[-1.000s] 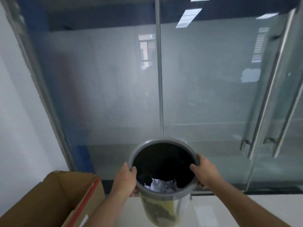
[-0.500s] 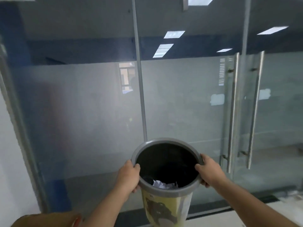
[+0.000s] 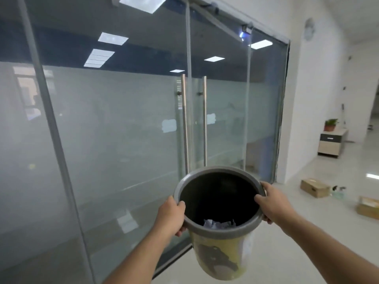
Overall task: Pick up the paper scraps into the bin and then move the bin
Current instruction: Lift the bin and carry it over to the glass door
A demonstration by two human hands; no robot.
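Fingers (image 3: 180, 203) of left hand (image 3: 171, 217) and right hand (image 3: 272, 203) are gripping opposite sides of the bin (image 3: 220, 228) rim, holding it off the floor (image 3: 320, 222) beside the glass door (image 3: 194, 124). Crumpled paper scraps (image 3: 218, 224) are lying inside.

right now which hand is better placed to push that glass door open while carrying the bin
Probably the left hand: the glass door lies on that side. The right hand also grips the bin rim and could keep it.

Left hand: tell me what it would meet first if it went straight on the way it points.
The left hand grips the bin rim, pointing forward and slightly right. Beyond the rim, it would likely meet the glass door near its handles, though depth is unclear.
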